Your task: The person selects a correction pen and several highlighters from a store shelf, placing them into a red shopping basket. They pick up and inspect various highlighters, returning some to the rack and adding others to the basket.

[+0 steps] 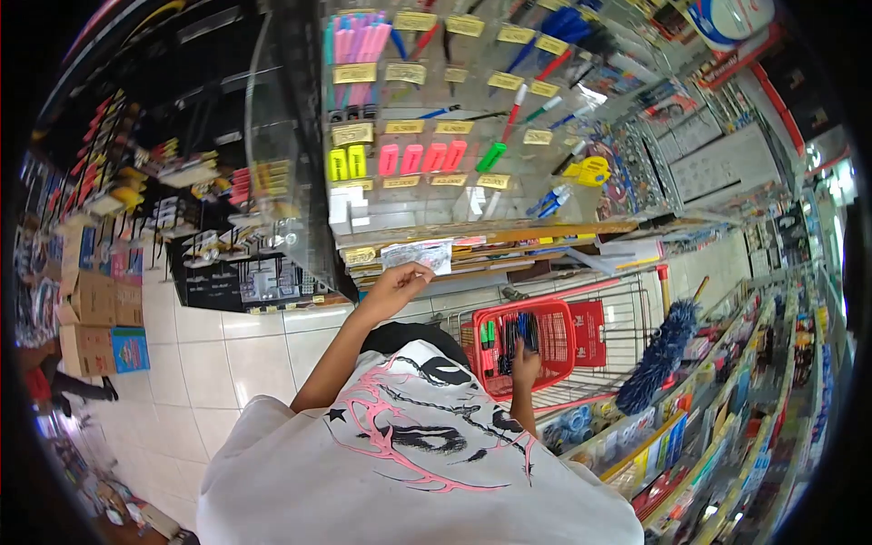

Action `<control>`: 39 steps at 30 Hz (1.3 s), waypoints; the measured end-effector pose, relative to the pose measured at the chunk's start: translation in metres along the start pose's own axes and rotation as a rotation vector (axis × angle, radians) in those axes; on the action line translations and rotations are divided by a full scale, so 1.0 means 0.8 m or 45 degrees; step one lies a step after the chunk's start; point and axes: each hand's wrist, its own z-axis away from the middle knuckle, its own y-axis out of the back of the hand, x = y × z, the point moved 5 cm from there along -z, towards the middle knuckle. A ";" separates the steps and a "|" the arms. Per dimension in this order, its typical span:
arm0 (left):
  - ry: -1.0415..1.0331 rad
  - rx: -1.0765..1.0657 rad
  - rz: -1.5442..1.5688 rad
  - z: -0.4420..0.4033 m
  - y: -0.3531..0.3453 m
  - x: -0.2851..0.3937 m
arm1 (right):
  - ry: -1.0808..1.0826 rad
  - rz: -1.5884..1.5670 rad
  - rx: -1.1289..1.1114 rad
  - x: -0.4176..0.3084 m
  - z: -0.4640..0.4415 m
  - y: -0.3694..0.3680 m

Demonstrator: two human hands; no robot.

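Two hands of yours are in view, and the right hand [525, 363] is down in the red basket [563, 371], over its pens. Take that basket as your landmark: it sits at the wire cart [627, 318], with dark pens [520, 329] bunched under and just beyond your right hand. Beside them, at the basket's left side, lie green-capped pens [488, 332] and, nearer you, red pens [487, 361]. Your right fingers point down at the dark bundle, but they are blurred, so whether they pinch a pen or only touch it, you cannot tell.

Your left hand [404, 280] is beyond the basket and to its left, at the lower edge of the display rack. Its fingers are curled, the tips close together at a small printed sheet [420, 256]; you cannot tell if they grip it.

Farther beyond the basket, the clear compartments of the display rack [436, 202] hold yellow highlighters [347, 164], pink highlighters [422, 159] and a green highlighter [491, 157], each group apart from the next. Pastel pens [360, 41] stand packed in the far left compartment. To the basket's right, past the cart, is a blue duster [656, 361].
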 end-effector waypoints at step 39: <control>-0.396 -0.374 -1.717 -0.079 -0.408 -0.297 | -0.363 0.675 -0.860 0.181 0.029 0.055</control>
